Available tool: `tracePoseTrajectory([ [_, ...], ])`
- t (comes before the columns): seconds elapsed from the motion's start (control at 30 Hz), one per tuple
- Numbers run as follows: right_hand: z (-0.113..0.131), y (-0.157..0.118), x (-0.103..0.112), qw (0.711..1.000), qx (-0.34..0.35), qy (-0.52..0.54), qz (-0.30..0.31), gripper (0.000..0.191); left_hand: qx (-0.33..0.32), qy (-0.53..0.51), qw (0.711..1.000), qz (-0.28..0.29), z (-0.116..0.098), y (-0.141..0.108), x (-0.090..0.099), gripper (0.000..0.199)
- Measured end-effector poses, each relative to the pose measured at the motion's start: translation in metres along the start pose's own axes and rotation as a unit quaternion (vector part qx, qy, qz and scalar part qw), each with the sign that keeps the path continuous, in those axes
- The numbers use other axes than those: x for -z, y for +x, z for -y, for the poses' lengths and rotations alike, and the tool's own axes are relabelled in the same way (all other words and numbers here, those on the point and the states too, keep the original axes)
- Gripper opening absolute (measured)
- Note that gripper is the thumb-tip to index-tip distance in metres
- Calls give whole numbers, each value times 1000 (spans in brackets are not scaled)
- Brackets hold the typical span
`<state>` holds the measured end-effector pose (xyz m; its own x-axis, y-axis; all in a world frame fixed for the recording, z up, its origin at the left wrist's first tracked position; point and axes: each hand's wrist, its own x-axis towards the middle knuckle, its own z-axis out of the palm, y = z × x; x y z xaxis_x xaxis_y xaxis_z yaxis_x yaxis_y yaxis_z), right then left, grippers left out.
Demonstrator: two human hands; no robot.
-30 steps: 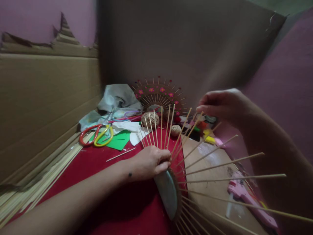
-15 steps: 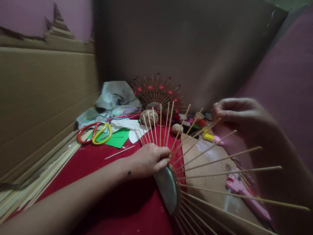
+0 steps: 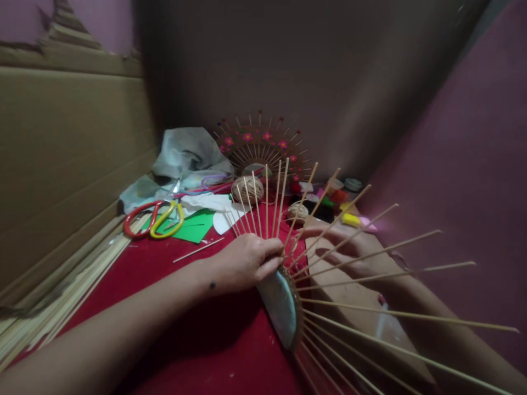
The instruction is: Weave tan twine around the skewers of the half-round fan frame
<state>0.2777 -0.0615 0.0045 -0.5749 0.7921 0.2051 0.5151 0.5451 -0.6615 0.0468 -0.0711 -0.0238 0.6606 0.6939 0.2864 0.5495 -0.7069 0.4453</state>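
Hold the half-disc (image 3: 280, 314) steady over the red table (image 3: 135, 285), its rim pinched by the left hand (image 3: 256, 262), so the right hand (image 3: 358, 247), fingers spread behind the sticks (image 3: 411, 315), needn't bend them.

Saw a half-disc (image 3: 276, 307), bluish-grey face, brownish curved rim, held slanted over the red surface (image 3: 242, 340). Thin pale sticks (image 3: 411, 315) fanned out from its rim, unevenly spaced.

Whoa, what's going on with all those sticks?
A person's left grip pinches the upper end of a pale rounded piece with thin sticks fanning out from it. The right grip is behind some sticks; I can't tell if it holds anything. A flowered fan shape stands at the back.
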Motion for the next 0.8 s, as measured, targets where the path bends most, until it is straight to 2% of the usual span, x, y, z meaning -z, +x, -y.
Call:
tracePoseTrajectory([
  [0.07, 8, 4, -15, 997, -11, 60, 41, 30, -1, 2, 1000, 2, 0, 0, 0, 16],
  [0.13, 10, 6, -29, 989, -27, 140, 23, 19, -1, 7, 1000, 6, 0, 0, 0, 16],
  [0.17, 9, 6, -33, 989, -21, 146, 18, 15, -1, 9, 1000, 8, 0, 0, 1, 16],
  [0.3, 0, 2, -34, 996, 14, 82, 20, 11, 4, 16, 1000, 19, 0, -1, 1, 18],
  [0.4, -6, -4, -32, 987, -50, 150, 23, 11, 12, 30, 999, 30, 1, -1, 1, 19],
  [0.53, -5, -12, -45, 927, -181, 329, 4, 13, 11, 61, 997, 43, 1, -3, 3, 20],
  [0.63, 1, -15, -60, 883, -201, 422, -44, 11, -6, 69, 996, 48, 1, -5, 6, 20],
  [0.7, 2, -17, -67, 883, -190, 423, -70, 7, -27, 63, 997, 46, 2, -6, 6, 21],
  [0.8, -3, -19, -76, 902, -151, 394, -90, 10, -38, 65, 997, 12, 4, -8, 2, 24],
])
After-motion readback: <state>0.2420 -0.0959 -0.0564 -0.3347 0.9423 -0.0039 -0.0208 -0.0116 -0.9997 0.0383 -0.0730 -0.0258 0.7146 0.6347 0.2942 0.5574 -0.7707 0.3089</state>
